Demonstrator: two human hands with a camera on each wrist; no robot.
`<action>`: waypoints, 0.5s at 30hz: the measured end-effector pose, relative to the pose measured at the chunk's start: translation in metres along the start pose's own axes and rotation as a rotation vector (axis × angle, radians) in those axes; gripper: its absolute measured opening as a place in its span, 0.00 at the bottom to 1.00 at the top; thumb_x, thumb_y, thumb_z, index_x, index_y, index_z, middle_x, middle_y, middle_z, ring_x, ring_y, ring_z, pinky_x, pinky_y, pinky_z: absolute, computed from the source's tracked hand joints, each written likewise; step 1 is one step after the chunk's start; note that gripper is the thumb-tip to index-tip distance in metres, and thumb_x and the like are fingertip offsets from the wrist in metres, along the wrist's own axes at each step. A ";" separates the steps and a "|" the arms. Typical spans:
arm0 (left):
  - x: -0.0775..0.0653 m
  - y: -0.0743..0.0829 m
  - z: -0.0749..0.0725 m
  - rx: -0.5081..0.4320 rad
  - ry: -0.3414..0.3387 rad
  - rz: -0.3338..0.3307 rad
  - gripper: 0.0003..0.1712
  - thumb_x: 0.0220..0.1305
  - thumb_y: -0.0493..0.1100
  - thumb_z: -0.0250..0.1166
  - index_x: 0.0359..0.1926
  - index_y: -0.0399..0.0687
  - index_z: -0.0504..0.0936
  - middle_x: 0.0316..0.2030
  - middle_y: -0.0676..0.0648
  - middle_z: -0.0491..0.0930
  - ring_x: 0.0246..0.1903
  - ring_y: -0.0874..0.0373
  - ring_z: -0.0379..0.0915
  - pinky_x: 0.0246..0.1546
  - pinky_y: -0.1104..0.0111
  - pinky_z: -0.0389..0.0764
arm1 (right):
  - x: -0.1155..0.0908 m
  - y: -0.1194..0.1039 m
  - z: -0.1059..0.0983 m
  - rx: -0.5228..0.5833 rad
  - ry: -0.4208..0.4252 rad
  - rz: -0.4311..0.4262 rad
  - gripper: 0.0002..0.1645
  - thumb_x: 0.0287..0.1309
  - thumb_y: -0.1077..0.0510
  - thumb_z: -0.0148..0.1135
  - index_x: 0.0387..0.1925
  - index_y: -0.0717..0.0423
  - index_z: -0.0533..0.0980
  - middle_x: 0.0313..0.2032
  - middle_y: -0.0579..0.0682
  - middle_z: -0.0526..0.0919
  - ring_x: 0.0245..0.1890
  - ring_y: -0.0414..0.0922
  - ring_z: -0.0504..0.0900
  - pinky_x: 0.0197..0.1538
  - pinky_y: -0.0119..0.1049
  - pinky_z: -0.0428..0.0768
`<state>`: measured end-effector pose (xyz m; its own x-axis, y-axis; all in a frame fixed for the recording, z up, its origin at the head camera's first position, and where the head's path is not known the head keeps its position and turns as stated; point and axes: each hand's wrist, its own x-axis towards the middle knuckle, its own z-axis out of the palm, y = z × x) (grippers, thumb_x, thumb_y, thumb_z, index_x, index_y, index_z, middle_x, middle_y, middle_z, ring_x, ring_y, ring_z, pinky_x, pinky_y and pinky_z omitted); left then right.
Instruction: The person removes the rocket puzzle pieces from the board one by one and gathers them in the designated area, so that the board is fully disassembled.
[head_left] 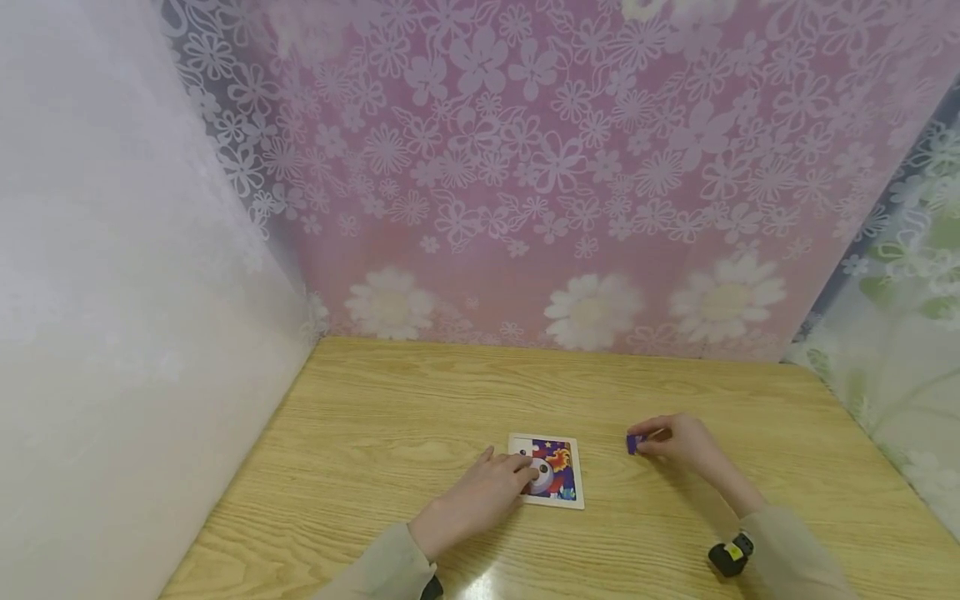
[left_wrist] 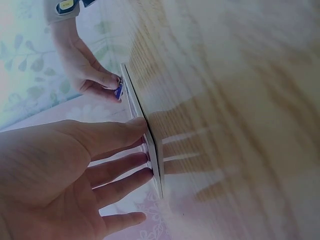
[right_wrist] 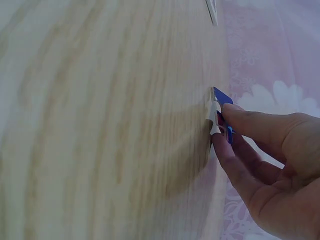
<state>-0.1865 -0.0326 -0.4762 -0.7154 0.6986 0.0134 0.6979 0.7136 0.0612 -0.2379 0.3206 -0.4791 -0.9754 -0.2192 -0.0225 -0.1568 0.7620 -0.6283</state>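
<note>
A flat jigsaw puzzle (head_left: 579,479) with a white border and a colourful picture lies on the wooden table. My left hand (head_left: 483,493) rests on its left side, fingers fairly straight. In the left wrist view, the thumb and fingertips touch the puzzle board (left_wrist: 159,170) near its edge. To the right of the board, my right hand (head_left: 686,443) pinches a small purple-blue puzzle piece (head_left: 632,444) between thumb and fingers. The right wrist view shows this piece (right_wrist: 223,97) tilted up close to the tabletop, its pale underside visible. A white patch shows at the picture's upper left.
The wooden table (head_left: 420,383) reaches back to a pink flowered backdrop (head_left: 480,283). A pale wall (head_left: 150,333) borders it on the left, a leafy-patterned one (head_left: 915,375) on the right. A black device (head_left: 729,557) is strapped at the right wrist.
</note>
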 end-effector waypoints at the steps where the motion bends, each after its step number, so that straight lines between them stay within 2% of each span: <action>1: 0.000 0.000 0.000 -0.002 0.000 0.000 0.23 0.72 0.49 0.64 0.65 0.56 0.79 0.67 0.51 0.74 0.65 0.53 0.72 0.69 0.47 0.69 | 0.000 -0.001 0.000 -0.020 0.002 -0.004 0.15 0.59 0.58 0.73 0.47 0.57 0.87 0.42 0.58 0.88 0.38 0.49 0.87 0.35 0.36 0.84; 8: -0.001 0.000 0.001 0.013 0.016 0.005 0.23 0.71 0.49 0.64 0.65 0.57 0.79 0.66 0.51 0.75 0.64 0.53 0.73 0.68 0.47 0.70 | -0.001 -0.004 0.003 -0.114 0.027 -0.045 0.12 0.56 0.59 0.74 0.44 0.56 0.88 0.39 0.55 0.87 0.37 0.50 0.86 0.36 0.42 0.84; 15: -0.005 0.001 0.001 0.009 0.016 0.040 0.24 0.73 0.51 0.63 0.67 0.57 0.77 0.67 0.47 0.74 0.65 0.52 0.73 0.67 0.46 0.71 | -0.002 -0.003 0.006 -0.119 0.032 -0.046 0.12 0.57 0.59 0.74 0.44 0.55 0.87 0.39 0.53 0.87 0.37 0.49 0.85 0.35 0.42 0.83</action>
<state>-0.1821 -0.0351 -0.4771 -0.6872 0.7258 0.0311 0.7263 0.6854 0.0518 -0.2347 0.3147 -0.4819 -0.9710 -0.2372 0.0301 -0.2166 0.8191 -0.5312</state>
